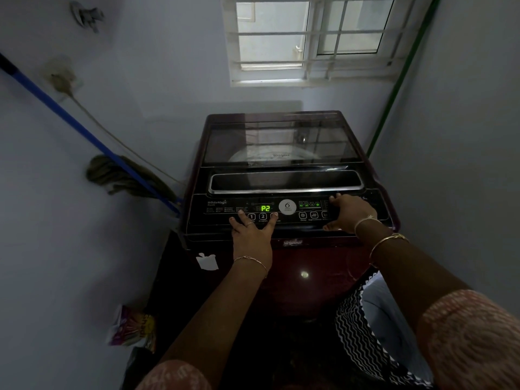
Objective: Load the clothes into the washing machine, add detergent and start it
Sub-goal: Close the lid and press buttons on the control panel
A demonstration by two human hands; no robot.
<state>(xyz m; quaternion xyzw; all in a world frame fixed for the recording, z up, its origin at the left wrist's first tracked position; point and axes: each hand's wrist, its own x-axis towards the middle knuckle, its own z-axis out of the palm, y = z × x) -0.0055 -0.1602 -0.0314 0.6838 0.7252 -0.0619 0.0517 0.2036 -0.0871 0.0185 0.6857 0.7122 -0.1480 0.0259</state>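
Note:
A dark red top-loading washing machine (315, 280) stands in front of me with its glass lid (281, 144) closed. Its black control panel (219, 213) is lit, and the green display (265, 208) reads P2. My left hand (251, 232) lies flat on the panel's left side, fingers spread over the round buttons marked 1 and 2. My right hand (350, 213) rests open on the panel's right end, fingertips by the far-right buttons. Neither hand holds anything. Clothes inside the drum cannot be made out through the lid.
A blue-handled mop (121, 175) leans on the left wall beside the machine. A colourful detergent packet (132, 327) sits on the floor at lower left. A black-and-white patterned basket (363, 342) stands at lower right. A barred window (312, 38) is behind, a green pipe (399, 80) in the right corner.

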